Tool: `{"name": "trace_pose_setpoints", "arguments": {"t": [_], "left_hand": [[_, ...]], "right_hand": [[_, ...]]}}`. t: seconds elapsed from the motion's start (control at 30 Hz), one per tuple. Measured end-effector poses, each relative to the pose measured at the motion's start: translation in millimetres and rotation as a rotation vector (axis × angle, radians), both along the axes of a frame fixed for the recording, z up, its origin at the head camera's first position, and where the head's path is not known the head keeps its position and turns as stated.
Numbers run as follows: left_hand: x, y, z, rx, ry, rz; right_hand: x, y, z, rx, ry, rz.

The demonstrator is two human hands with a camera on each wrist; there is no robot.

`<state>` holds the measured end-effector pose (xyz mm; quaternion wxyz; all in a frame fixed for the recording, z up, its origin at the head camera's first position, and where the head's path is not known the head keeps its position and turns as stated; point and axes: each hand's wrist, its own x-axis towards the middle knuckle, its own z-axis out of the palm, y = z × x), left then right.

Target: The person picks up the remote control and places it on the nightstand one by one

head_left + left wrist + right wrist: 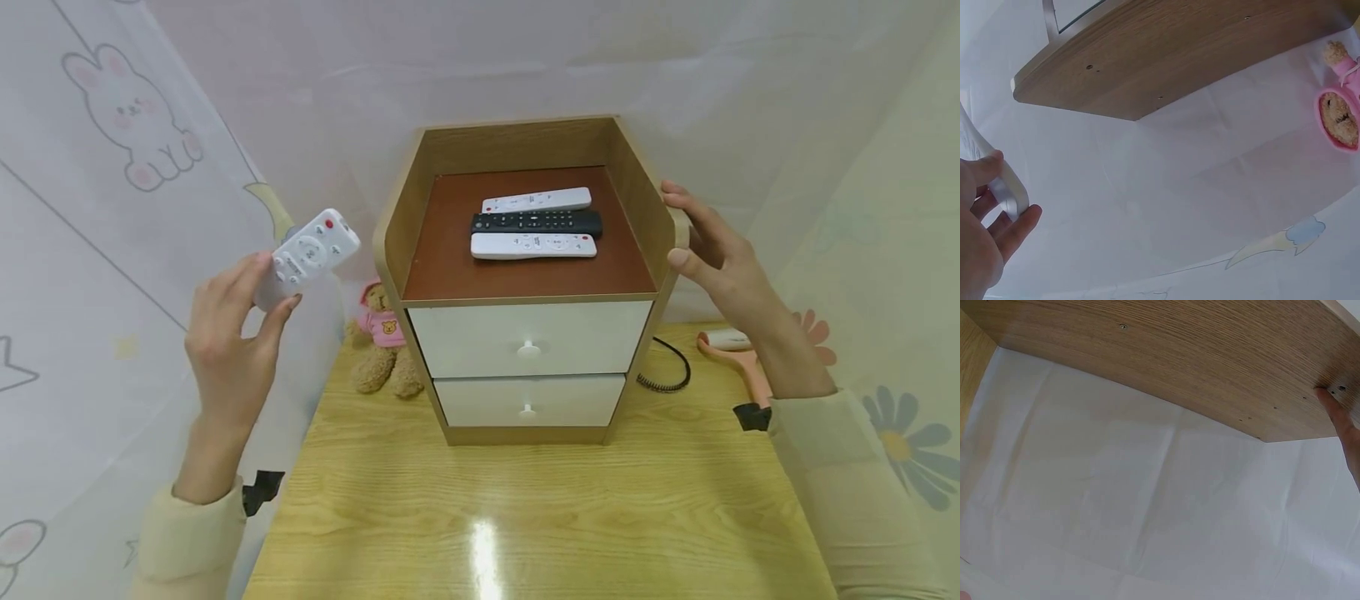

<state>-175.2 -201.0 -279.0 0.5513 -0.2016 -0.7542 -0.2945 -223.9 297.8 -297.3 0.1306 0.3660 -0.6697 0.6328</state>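
Note:
In the head view my left hand (228, 333) pinches the lower end of a small white remote control (313, 247) between thumb and fingers, in the air left of a wooden cabinet (528, 435). The remote's red button points up and right. The left wrist view shows that remote (1011, 187) edge-on. My right hand (723, 262) rests against the cabinet's right side panel, thumb at its front edge; a finger (1335, 412) touches the outer face in the right wrist view. On the brown top lie a white remote (536, 201), a black remote (543, 222) and another white remote (495, 246).
Two white drawers (480, 342) with round knobs are closed. A teddy bear (386, 329) in pink sits left of the cabinet on the wooden table (405, 517). To the right lie a black coiled cord (667, 387) and an orange-handled object (738, 358). Printed curtains surround the table.

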Motion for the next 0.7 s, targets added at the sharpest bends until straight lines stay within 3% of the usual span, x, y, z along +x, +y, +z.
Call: {"name": "trace_pose_setpoints", "arguments": {"t": [0.27, 0.7], "left_hand": [[-5.7, 14.3, 19.6, -0.076, -0.015, -0.043], [-8.0, 44.0, 43.5, -0.210, -0.057, -0.106]], "right_hand": [[11.5, -7, 10.6, 0.015, -0.003, 0.001], [11.6, -8, 10.8, 0.007, 0.003, 0.009]]}}
